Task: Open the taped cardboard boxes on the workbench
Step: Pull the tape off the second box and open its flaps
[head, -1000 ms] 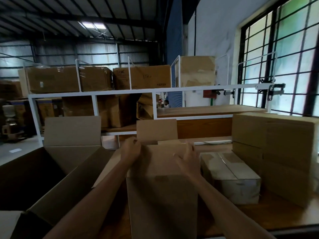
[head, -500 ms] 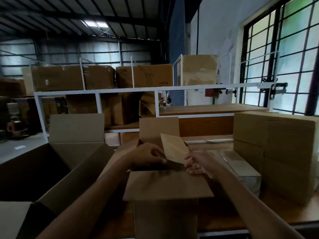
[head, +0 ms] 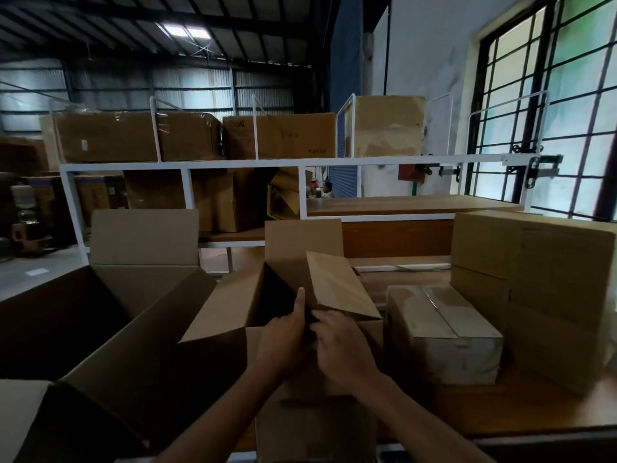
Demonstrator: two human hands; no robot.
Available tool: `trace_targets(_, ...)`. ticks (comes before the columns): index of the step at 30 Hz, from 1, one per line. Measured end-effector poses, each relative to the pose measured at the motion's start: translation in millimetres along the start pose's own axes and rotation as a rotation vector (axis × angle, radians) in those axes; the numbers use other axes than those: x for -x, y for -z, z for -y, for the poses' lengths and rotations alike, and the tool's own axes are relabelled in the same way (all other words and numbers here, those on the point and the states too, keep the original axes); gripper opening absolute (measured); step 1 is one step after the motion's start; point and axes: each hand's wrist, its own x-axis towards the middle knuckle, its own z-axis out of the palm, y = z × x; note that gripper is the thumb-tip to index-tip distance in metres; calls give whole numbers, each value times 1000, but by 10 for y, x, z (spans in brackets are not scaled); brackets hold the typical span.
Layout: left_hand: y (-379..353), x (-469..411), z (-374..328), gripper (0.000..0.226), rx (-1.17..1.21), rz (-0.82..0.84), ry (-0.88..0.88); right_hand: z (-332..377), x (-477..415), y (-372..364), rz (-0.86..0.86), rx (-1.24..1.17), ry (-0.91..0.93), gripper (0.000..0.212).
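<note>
An open cardboard box (head: 314, 426) stands at the workbench's near edge, straight in front of me. Its far flap (head: 302, 243) stands upright, the left flap (head: 222, 304) leans outward and the right flap (head: 340, 289) tilts up. My left hand (head: 283, 344) grips the near rim, thumb pointing up beside the right flap. My right hand (head: 342, 350) touches the left one, its fingers curled on the near corner of the right flap. The near flap is hidden under my hands. Just right of this box lies a small box (head: 440, 332) still sealed with clear tape.
A large open box (head: 110, 315) fills the left foreground. Closed boxes (head: 541, 265) are stacked at the right on the wooden workbench (head: 551, 406). A white metal shelf rack (head: 300, 163) with more boxes stands behind, and a barred window (head: 554, 95) is at the right.
The box's top went from closed to open. The near flap, level half a second ago, is now down under my hands, and both hands have come together at the near rim.
</note>
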Motion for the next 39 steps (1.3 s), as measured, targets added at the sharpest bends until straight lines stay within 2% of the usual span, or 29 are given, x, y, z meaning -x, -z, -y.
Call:
trace_targets(2,-23,-1,23,73,13,-12,-10,20,-96,32,118,22,-100,46)
trace_targets(4,-38,-31,60,46,10,18,-26,-28,-200,100,151,139,-146,57)
trace_targets(5,-56,-53,78,43,-3,36,-29,-66,-248,147,169,199,-152,63)
trace_targets(7,-101,-90,97,52,-32,54,-36,-208,-356,263,192,292,-195,68)
trace_targets(10,-153,-113,92,52,-91,50,-32,-571,-392,324,213,357,-350,56)
trace_targets(12,-161,-125,94,50,-104,50,-44,-753,-300,292,248,200,-500,40)
trace_targets(15,-153,-161,105,55,-99,81,-53,-780,-162,210,169,-230,-633,35)
trace_targets(18,-64,-187,111,60,-90,182,-85,-719,-129,122,-2,-353,-693,33)
trace_targets(20,13,-210,181,62,-129,248,-102,-725,-103,62,-58,-417,-739,35)
trace_targets(23,75,-219,468,73,-164,253,-45,-787,-89,13,-37,-401,-693,33)
trace_targets(25,70,-166,663,80,-44,241,51,-784,-122,-14,-7,-389,-679,32)
trace_targets(28,63,-92,880,75,22,182,126,-629,-197,-67,33,-413,-658,45)
trace_targets(31,140,-4,1156,82,64,134,203,-447,-248,-198,140,-506,-554,55)
trace_targets(34,251,93,1409,68,131,57,306,-301,-366,-309,281,-519,-460,68)
trace_targets(36,273,108,1550,61,196,27,370,-200,-446,-381,296,-515,-425,64)
trace_targets(39,226,60,1688,65,194,-3,393,-106,-505,-537,183,-440,-435,44)
